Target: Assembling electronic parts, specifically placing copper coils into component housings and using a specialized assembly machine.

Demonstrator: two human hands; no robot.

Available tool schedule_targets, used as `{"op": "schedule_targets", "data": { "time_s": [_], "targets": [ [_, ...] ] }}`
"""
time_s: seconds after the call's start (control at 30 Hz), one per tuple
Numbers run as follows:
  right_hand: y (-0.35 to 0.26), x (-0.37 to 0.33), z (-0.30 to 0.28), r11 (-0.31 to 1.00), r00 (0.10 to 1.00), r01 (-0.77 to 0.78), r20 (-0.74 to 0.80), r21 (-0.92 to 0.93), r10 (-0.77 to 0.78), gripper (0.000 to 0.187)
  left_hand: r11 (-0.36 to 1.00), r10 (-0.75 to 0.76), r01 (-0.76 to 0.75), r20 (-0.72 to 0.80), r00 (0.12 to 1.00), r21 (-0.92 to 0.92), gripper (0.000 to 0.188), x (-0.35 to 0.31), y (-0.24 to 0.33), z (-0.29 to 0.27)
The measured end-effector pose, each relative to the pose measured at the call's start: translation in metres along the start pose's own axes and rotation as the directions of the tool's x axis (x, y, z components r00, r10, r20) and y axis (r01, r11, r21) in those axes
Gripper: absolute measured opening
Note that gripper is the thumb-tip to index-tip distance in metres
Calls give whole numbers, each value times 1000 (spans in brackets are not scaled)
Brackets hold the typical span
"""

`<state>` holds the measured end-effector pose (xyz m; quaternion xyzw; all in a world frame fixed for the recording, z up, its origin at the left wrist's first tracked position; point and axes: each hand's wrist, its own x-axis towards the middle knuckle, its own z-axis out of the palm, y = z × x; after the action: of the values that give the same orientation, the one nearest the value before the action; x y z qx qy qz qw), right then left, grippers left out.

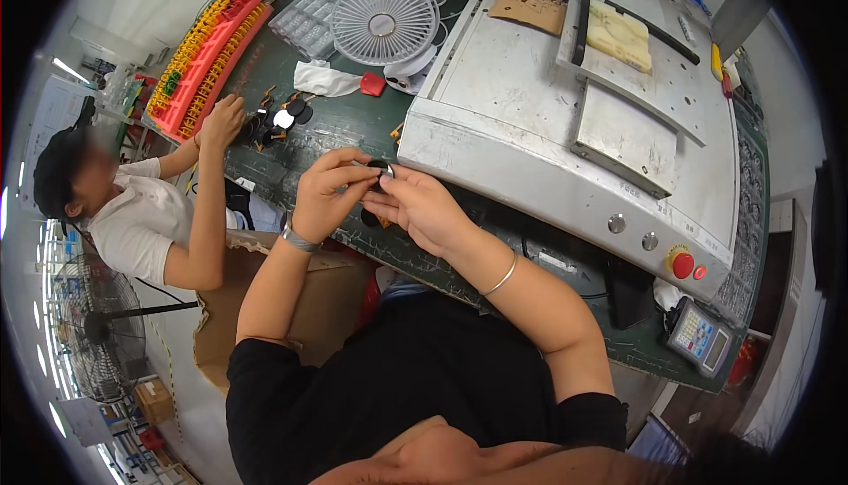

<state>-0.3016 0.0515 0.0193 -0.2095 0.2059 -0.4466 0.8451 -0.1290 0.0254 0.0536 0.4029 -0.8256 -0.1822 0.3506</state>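
A: Where is the piece in hand?

B: A small dark round piece [380,166] with a shiny edge sits between two bare hands near the centre of the frame, held up at the near edge of a green bench [349,136], just beside the front corner of a grey machine [495,162].

A: And the grip?

B: The left hand [329,193] pinches it between thumb and fingers; the right hand [426,208] closes on it from the other side, thumb on top. Exactly where each fingertip presses is too small to tell.

A: What makes for good handling here?

B: In my judgement, a light hold by the rim, one hand steadying while the other does the fine work, with even pressure so that so small a part neither tilts nor slips.

A: How are the arms set?

B: The left forearm [267,295], a mesh band [300,238] at its wrist, rises steeply from the lower left. The right forearm [530,304], wearing a thin bangle [502,275], slants up and leftward from the lower right. Both elbows are bent, the hands meeting fingers to fingers, knuckles outward.
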Motion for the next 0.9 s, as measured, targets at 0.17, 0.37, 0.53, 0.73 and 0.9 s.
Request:
{"op": "schedule_targets", "data": {
  "time_s": [0.17,0.37,0.53,0.73,0.9],
  "targets": [
    [-2,-2,1,991,989,-73,-117,116,87,29,999,-5,8,83,997,-39,16,-5,0,-6],
    [11,3,-14,988,996,-67,-68,-139,58,30,863,-57,70,41,998,-500,15,-2,-10,-22],
    [10,0,0,979,988,-141,-38,146,148,38,713,-296,443,339,893,-544,17,-8,-10,-15],
    [11,2,-7,983,988,-127,-66,133,136,36,880,-136,252,295,946,-402,13,-5,-13,-10],
    [16,3,-7,968,973,-124,-220,-219,75,29,660,-269,220,47,962,-719,10,-4,-32,-27]
  ]
}}
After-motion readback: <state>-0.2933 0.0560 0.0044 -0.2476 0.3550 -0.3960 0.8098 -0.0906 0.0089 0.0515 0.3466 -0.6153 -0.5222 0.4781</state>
